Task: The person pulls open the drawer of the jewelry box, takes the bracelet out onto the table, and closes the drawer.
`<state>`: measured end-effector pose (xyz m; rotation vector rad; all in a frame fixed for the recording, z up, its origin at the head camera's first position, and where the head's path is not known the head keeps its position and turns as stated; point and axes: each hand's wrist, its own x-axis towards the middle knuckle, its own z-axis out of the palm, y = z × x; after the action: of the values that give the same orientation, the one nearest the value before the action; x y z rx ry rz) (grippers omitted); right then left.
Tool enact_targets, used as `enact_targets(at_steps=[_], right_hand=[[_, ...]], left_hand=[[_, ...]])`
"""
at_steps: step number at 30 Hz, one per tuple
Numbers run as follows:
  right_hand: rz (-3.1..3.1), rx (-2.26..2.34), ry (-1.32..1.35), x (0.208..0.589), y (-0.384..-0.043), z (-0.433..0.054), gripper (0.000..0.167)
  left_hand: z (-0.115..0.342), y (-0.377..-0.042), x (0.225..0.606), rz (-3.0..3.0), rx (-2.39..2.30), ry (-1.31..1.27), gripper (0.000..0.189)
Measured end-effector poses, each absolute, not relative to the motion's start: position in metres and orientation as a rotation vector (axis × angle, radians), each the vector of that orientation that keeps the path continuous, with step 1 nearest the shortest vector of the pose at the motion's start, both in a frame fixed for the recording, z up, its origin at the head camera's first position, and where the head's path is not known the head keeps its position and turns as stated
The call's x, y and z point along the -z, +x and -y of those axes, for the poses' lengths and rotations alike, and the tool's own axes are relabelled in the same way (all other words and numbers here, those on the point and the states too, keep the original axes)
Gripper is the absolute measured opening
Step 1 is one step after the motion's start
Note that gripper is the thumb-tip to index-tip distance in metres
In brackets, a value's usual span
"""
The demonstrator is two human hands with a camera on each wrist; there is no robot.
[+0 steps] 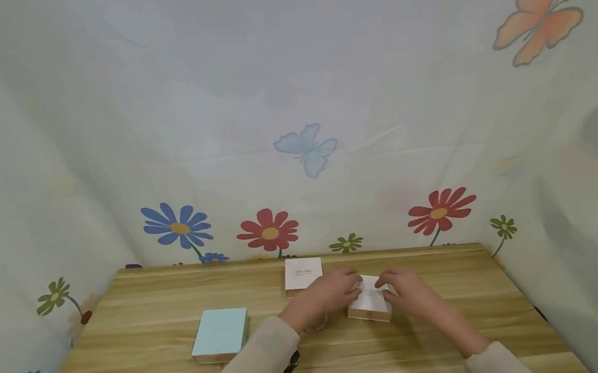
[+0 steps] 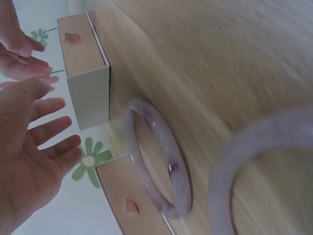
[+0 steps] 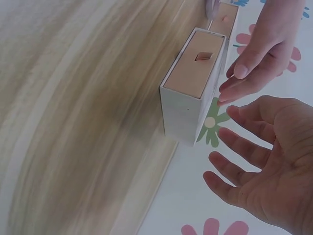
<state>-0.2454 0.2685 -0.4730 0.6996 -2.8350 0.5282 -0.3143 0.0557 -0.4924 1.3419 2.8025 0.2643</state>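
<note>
In the head view my left hand (image 1: 335, 290) and right hand (image 1: 408, 294) hover on either side of a small white drawer box (image 1: 370, 314). Both have loosely bent fingers, and nothing shows between them. The right wrist view shows that box's pinkish front (image 3: 188, 63) with a small pull tab; my right hand (image 3: 274, 161) is over its top side, facing my left hand (image 3: 266, 56). A pale lilac bangle (image 2: 182, 178) lies on the table near the box in the left wrist view. Closer to that camera is a second bangle (image 2: 222, 186), partly cut off, with my left hand (image 2: 34, 152) beyond.
A second white box (image 1: 302, 270) with small print on its lid stands at the back, behind my left hand. To the left sits a light teal box (image 1: 220, 331). The wood-grain table (image 1: 143, 327) ends against a flower-printed cloth (image 1: 204, 129).
</note>
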Motion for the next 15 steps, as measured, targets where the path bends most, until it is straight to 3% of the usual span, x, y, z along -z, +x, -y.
enact_targets(at_steps=[15], right_hand=[[2.865,-0.569,0.658,0.473,-0.238,-0.273,0.013]], left_hand=[[-0.067,-0.309,0.503,-2.754,-0.207,1.402,0.053]])
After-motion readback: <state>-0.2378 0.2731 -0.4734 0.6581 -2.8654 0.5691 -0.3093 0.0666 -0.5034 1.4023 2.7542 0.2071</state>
